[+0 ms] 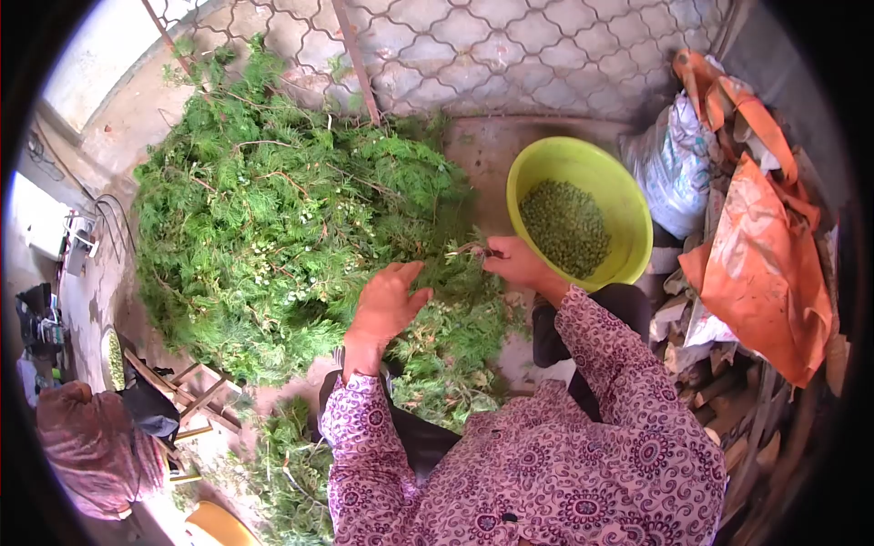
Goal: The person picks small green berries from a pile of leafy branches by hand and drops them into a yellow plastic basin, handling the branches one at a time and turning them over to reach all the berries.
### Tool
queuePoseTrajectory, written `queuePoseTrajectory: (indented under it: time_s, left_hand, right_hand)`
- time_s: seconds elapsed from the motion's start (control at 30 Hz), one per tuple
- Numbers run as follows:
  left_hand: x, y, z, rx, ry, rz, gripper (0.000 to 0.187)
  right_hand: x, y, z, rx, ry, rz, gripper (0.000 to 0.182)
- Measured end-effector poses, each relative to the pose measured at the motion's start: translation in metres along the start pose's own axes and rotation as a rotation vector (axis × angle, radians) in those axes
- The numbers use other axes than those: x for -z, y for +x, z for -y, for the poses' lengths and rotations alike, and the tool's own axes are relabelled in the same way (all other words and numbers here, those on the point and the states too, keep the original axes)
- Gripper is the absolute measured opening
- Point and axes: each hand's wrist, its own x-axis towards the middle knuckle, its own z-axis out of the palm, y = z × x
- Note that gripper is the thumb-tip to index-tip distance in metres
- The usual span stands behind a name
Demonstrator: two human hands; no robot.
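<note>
Head view: right hand (517, 264) pinches a sprig (469, 247) at its fingertips, fingers clamped together on the twig, just beside the near rim of the bowl (628, 205). The bowl, part-filled with green berries (564, 226), lies to the right of and beyond those fingers. Left hand (387, 305) rests flat on the foliage heap (282, 218), fingers loosely apart, holding nothing. The sprig's long axis runs leftward from the right fingers toward the heap; the right hand is the nearer to the bowl.
</note>
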Motion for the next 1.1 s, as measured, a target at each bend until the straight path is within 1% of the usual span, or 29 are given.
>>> queuePoseTrajectory:
  time_s: [0.03, 0.07, 0.1, 0.13, 0.17, 0.2, 0.23, 0.27, 0.3, 0.37, 0.43, 0.5, 0.53, 0.6, 0.63, 0.7, 0.73, 0.8, 0.83, 0.87, 0.9, 0.97, 1.0, 1.03, 1.1]
  left_hand:
    - [0.001, 0.004, -0.002, -0.027, -0.059, -0.068, 0.038]
    - [0.003, 0.007, -0.004, -0.017, -0.132, -0.141, 0.036]
    - [0.004, 0.01, -0.006, -0.012, -0.134, -0.161, 0.036]
    - [0.005, 0.013, -0.007, 0.023, -0.219, -0.222, 0.034]
    - [0.007, 0.017, -0.008, 0.058, -0.304, -0.282, 0.033]
    - [0.009, 0.018, -0.012, 0.131, -0.438, -0.291, 0.032]
    - [0.006, 0.02, -0.011, 0.137, -0.433, -0.299, 0.032]
    - [0.004, 0.022, -0.009, 0.171, -0.498, -0.335, 0.032]
    - [0.003, 0.022, -0.007, 0.207, -0.562, -0.366, 0.033]
    - [0.0, 0.027, -0.005, 0.245, -0.534, -0.369, 0.035]
    - [-0.004, 0.034, -0.004, 0.278, -0.513, -0.37, 0.038]
    - [-0.011, 0.041, -0.005, 0.228, -0.652, -0.363, 0.041]
    - [-0.011, 0.044, -0.011, 0.232, -0.65, -0.356, 0.041]
    - [-0.01, 0.049, -0.027, 0.274, -1.08, -0.151, 0.042]
    - [-0.014, 0.05, -0.027, 0.275, -1.079, -0.143, 0.042]
    - [-0.024, 0.052, -0.026, 0.311, -1.105, 0.04, 0.041]
    - [-0.02, 0.053, -0.034, 0.368, -1.073, 0.111, 0.037]
    - [-0.029, 0.054, -0.038, 0.366, -1.083, 0.124, 0.036]
    - [-0.035, 0.054, -0.038, 0.366, -1.095, 0.126, 0.034]
    - [-0.04, 0.057, -0.036, 0.415, -1.133, 0.113, 0.031]
    - [-0.042, 0.058, -0.037, 0.413, -1.133, 0.117, 0.031]
    - [-0.041, 0.06, -0.046, 0.345, -1.234, -0.156, 0.037]
    - [-0.038, 0.062, -0.047, 0.265, -1.007, -0.281, 0.046]
    - [-0.031, 0.062, -0.049, 0.257, -1.001, -0.27, 0.046]
    - [-0.016, 0.058, -0.052, -0.204, -0.3, -0.41, 0.052]
  right_hand:
    - [0.011, 0.002, 0.014, 0.015, -0.016, 0.004, 0.013]
    - [0.019, 0.005, 0.029, 0.035, 0.273, 0.007, 0.011]
    - [0.026, 0.009, 0.036, 0.051, 0.564, 0.016, 0.011]
    - [0.029, 0.019, 0.032, 0.124, 0.548, -0.023, 0.021]
    - [0.032, 0.026, 0.029, 0.133, 0.541, -0.013, 0.021]
    - [0.034, 0.032, 0.026, 0.138, 0.7, -0.017, 0.023]
    - [0.034, 0.039, 0.029, 0.142, 0.864, -0.021, 0.026]
    - [0.03, 0.048, 0.029, 0.025, 0.959, -0.015, 0.028]
    - [0.027, 0.053, 0.031, 0.023, 0.969, -0.009, 0.028]
    - [0.028, 0.058, 0.041, 0.087, 1.208, 0.043, 0.026]
    - [0.031, 0.06, 0.042, 0.105, 1.238, 0.069, 0.026]
    - [0.034, 0.059, 0.042, 0.138, 1.346, 0.149, 0.027]
    - [0.035, 0.057, 0.043, 0.134, 1.352, 0.145, 0.027]
    - [0.038, 0.054, 0.046, 0.092, 1.426, 0.153, 0.028]
    - [0.039, 0.053, 0.046, 0.09, 1.43, 0.145, 0.028]
    - [0.04, 0.051, 0.045, 0.067, 1.408, 0.161, 0.028]
    - [0.039, 0.05, 0.043, 0.067, 1.411, 0.153, 0.028]
    - [0.036, 0.049, 0.037, -0.016, 1.409, 0.227, 0.028]
    - [0.036, 0.049, 0.034, -0.019, 1.411, 0.219, 0.028]
    - [0.037, 0.049, 0.032, -0.054, 1.427, 0.217, 0.028]
    - [0.038, 0.049, 0.031, -0.087, 1.443, 0.217, 0.028]
    - [0.044, 0.049, 0.028, -0.075, 1.461, 0.197, 0.028]
    - [0.046, 0.049, 0.027, -0.064, 1.48, 0.179, 0.028]
    - [0.047, 0.05, 0.025, -0.056, 1.486, 0.167, 0.028]
    - [0.049, 0.052, 0.02, -0.051, 1.463, 0.138, 0.026]
